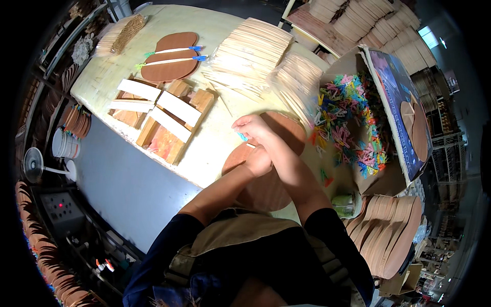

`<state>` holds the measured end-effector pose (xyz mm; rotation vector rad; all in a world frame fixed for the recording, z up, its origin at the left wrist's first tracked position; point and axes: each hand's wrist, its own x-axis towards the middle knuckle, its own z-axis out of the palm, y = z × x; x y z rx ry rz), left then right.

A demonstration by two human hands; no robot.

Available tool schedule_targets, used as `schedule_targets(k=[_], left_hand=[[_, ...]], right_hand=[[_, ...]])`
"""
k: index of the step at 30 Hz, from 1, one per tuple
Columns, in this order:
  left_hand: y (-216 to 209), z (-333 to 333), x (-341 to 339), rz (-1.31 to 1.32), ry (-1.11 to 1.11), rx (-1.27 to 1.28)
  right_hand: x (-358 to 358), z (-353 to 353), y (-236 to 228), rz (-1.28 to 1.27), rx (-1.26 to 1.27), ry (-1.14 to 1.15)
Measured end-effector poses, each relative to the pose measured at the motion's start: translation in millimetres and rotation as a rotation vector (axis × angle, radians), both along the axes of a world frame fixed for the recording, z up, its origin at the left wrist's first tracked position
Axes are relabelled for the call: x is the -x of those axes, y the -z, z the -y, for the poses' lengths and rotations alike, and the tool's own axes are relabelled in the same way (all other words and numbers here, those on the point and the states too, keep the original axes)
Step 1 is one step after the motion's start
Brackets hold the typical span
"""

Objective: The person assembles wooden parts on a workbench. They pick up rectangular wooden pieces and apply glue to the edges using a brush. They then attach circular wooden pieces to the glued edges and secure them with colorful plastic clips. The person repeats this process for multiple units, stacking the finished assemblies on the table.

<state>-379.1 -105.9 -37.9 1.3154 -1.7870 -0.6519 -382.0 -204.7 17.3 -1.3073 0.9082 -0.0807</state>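
A brown, guitar-shaped thin wooden panel [284, 130] lies on the table right in front of me. My left hand [259, 161] rests on its waist, curled closed, with the pale end of a thin wooden strip [250, 145] sticking out beside it. Its fingertips are partly hidden. My right arm crosses over the left one. Just beyond the panel's left edge, my right hand [251, 128] pinches a small blue clothespin [242, 136]. A second brown panel [171, 71] lies farther off, with two pale strips clipped across it by blue and green clothespins.
At the right an open cardboard box [381, 176] holds many coloured clothespins [348, 123]. Bundles of wooden strips [250, 51] lie at the back. A wooden jig [176, 120] sits left of centre. Stacked curved wood pieces [383, 230] and a green-filled cup [343, 204] are at my right.
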Motion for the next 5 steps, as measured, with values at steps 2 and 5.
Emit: schedule_targets(k=[2,5], left_hand=[[1,0,0,0.018,0.003,0.001],[2,1,-1,0.022,0.015,-0.02]], right_hand=[[-1,4,3,-0.073,-0.022,-0.118],[-1,0,-9,-0.205,-0.053,-0.115]])
